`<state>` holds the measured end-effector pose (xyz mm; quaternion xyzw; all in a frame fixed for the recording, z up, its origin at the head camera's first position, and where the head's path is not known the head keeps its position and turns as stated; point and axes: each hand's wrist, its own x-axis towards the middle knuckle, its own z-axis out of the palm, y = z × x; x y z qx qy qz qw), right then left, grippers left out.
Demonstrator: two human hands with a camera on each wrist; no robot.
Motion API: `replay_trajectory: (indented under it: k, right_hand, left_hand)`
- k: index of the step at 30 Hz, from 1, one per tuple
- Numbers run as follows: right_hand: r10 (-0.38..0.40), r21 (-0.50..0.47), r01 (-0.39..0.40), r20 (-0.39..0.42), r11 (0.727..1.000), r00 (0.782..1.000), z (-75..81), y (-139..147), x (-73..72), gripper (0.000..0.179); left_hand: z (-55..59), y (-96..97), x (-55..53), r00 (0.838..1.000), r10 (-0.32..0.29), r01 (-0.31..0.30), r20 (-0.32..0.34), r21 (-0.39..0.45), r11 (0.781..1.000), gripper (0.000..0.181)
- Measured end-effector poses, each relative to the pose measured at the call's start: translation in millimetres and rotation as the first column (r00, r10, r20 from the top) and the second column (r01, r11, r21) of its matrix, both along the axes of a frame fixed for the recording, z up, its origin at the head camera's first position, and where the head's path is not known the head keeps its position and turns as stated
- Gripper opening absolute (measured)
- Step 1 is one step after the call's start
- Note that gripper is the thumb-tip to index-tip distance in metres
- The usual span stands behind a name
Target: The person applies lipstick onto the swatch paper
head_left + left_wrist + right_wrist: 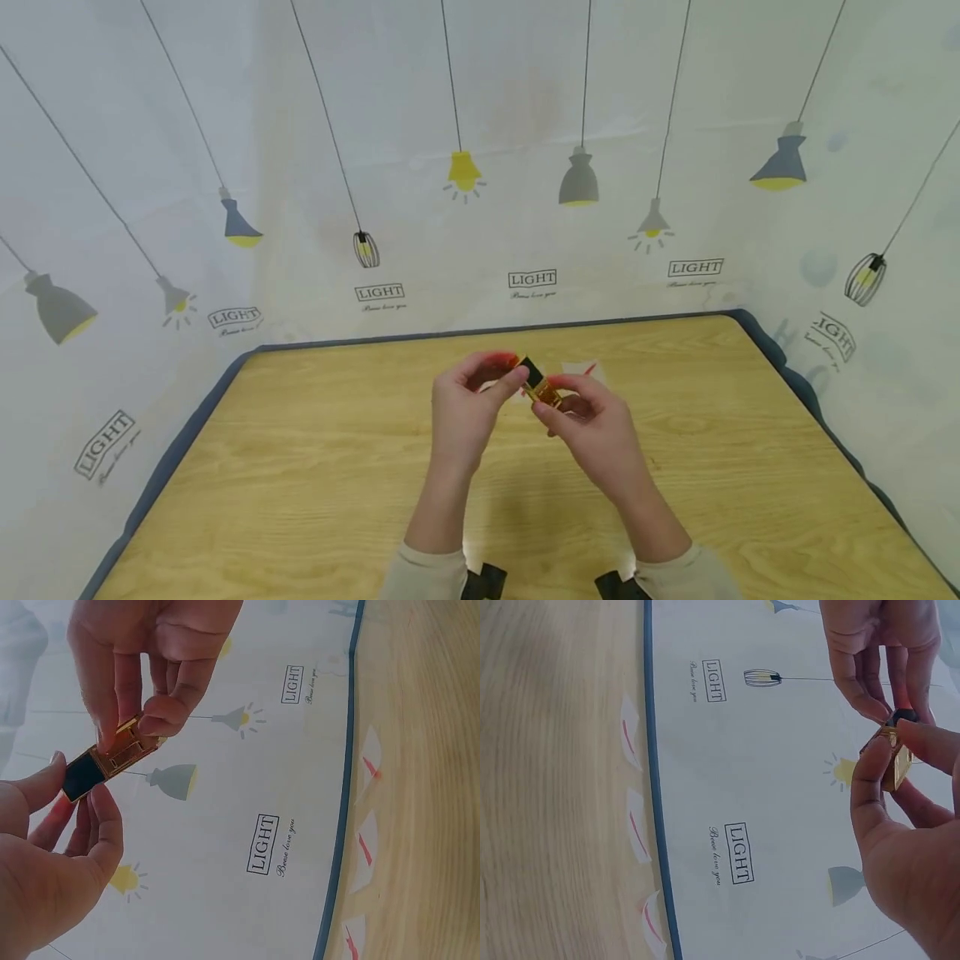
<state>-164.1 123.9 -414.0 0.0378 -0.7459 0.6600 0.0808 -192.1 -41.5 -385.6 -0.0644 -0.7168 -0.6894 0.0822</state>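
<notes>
Both hands hold one small lipstick tube point(542, 382), box-shaped, gold with a black end, raised above the table. My left hand point(468, 408) pinches the black end between thumb and fingers. At the gold end, my right hand point(600, 429) grips with thumb and fingertips. In the left wrist view the tube point(84, 776) lies slanted, its black part towards the left hand point(60, 877). Fingers of the right hand point(922, 847) cover much of the gold body in the right wrist view.
White paper pieces with red strokes lie on the wooden table point(315, 467) behind the hands, one paper point(596, 372) showing past the right hand. Three papers show in the left wrist view, including a middle paper point(363, 855). A lamp-printed wall covering point(480, 242) surrounds the table.
</notes>
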Motion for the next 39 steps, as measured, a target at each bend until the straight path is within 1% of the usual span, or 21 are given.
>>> replay_trajectory:
  k: [3,5,9,12,15,19,22,27,30,36,38,39]
  right_hand:
    - [0.006,-0.004,-0.006,-0.005,1.000,1.000,-2.4,-2,-0.7,0.034]
    - [0.013,-0.026,-0.013,0.001,1.000,1.000,-3.3,-2,-1.4,0.033]
    - [0.049,-0.057,-0.049,0.009,0.997,0.999,-4.3,1,-3.9,0.032]
    - [0.070,-0.057,-0.069,0.012,0.996,0.998,-5.4,3,-6.4,0.033]
    - [0.084,-0.043,-0.082,0.033,0.996,0.996,-7.4,6,-9.9,0.034]
    - [0.091,0.012,-0.092,0.056,0.996,0.994,-9.8,13,-17.6,0.035]
    - [0.094,0.075,-0.098,0.061,0.992,0.994,-10.2,19,-24.4,0.037]
    - [0.097,0.193,-0.111,0.080,0.975,0.992,-9.4,28,-37.1,0.041]
    - [0.095,0.239,-0.114,0.092,0.964,0.991,-8.5,34,-44.8,0.042]
    - [0.111,0.343,-0.127,0.069,0.931,0.992,-8.2,51,-60.4,0.038]
    - [0.124,0.369,-0.138,0.060,0.919,0.990,-8.8,58,-65.5,0.037]
    - [0.129,0.382,-0.141,0.055,0.913,0.990,-9.9,62,-68.7,0.036]
  left_hand:
    - [-0.9,-1.2,-1.2,0.999,-0.036,0.036,0.009,0.001,0.999,0.026]
    - [-1.5,-1.8,-3.2,0.998,-0.062,0.062,0.008,-0.004,0.998,0.025]
    - [-2.7,-3.5,-7.8,0.996,-0.088,0.088,-0.006,-0.026,0.996,0.023]
    - [-4.1,-4.2,-11.3,0.995,-0.103,0.102,-0.009,-0.042,0.994,0.021]
    - [-5.3,-4.4,-14.3,0.992,-0.124,0.124,-0.003,-0.046,0.991,0.020]
    - [-6.3,-3.8,-19.8,0.986,-0.166,0.166,0.012,-0.066,0.984,0.021]
    - [-6.2,-2.8,-25.7,0.981,-0.193,0.194,0.013,-0.089,0.977,0.022]
    - [-7.1,-0.5,-38.1,0.973,-0.232,0.228,-0.013,-0.142,0.963,0.023]
    - [-8.6,2.6,-46.6,0.966,-0.257,0.250,-0.018,-0.174,0.953,0.023]
    - [-11.9,15.0,-64.9,0.966,-0.258,0.246,-0.016,-0.247,0.937,0.020]
    - [-13.3,20.6,-71.2,0.966,-0.256,0.238,-0.028,-0.279,0.930,0.020]
    - [-14.8,23.4,-74.7,0.964,-0.263,0.244,-0.031,-0.283,0.928,0.020]
